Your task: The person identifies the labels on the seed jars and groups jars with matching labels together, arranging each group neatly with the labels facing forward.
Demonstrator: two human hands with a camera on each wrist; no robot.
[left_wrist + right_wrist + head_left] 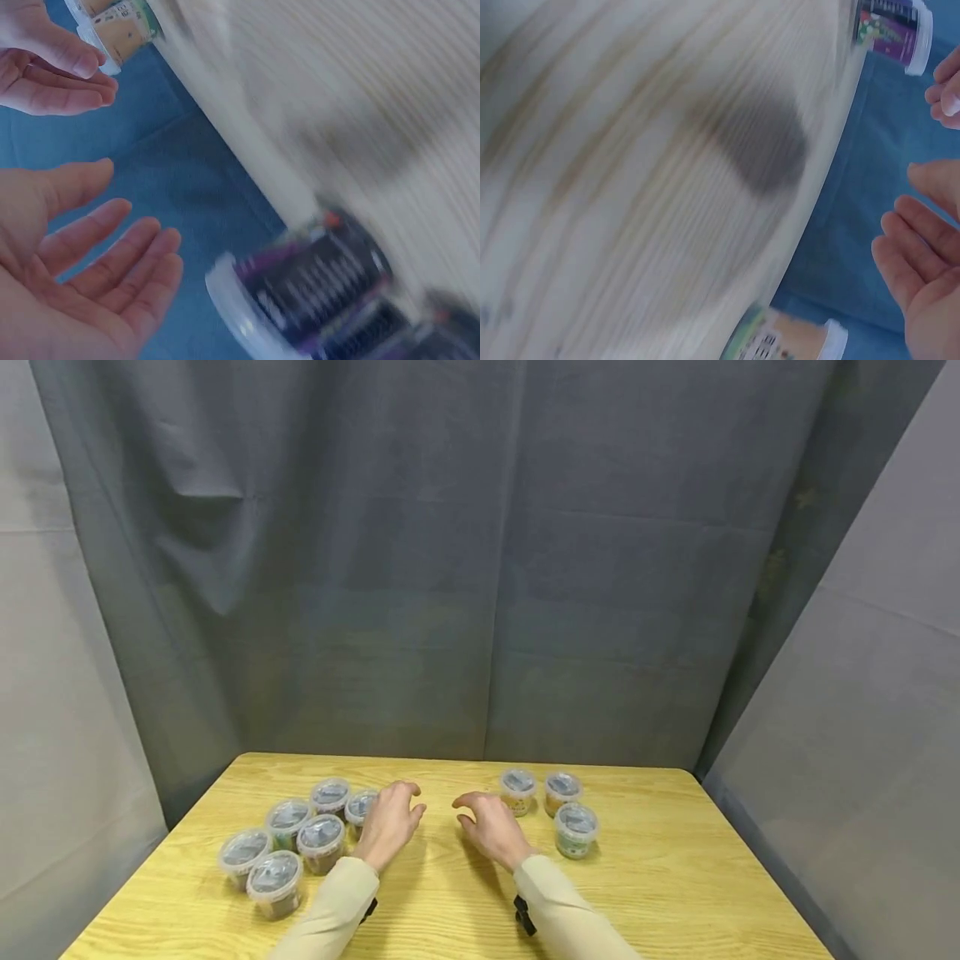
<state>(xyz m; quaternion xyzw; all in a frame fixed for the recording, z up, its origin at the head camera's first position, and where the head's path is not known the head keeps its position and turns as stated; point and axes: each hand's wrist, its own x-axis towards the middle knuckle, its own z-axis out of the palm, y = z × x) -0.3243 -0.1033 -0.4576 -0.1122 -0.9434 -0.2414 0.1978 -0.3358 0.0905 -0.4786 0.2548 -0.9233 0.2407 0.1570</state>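
Observation:
My left hand [390, 822] hovers over the middle of the table, its fingers loosely bent and holding nothing. Closest to it is a lidded plastic tub [361, 808], partly hidden behind the hand. In the left wrist view, a tub with a dark purple label [315, 281] appears blurred beside the open left palm [75, 300]. Facing it, my right hand [497, 831] is also raised and holds nothing. Just beyond its fingers stands a tub with a yellowish label [517, 793]. The right wrist view catches a tan and green tub [780, 337] near the right palm [930, 277].
Several lidded tubs [274, 878] cluster on the left of the wooden table [675, 893]. On the right, a green-labelled tub [576, 832] and another yellowish tub [562, 792] stand near the first. A dark grey curtain [420, 610] hangs behind the table's far edge.

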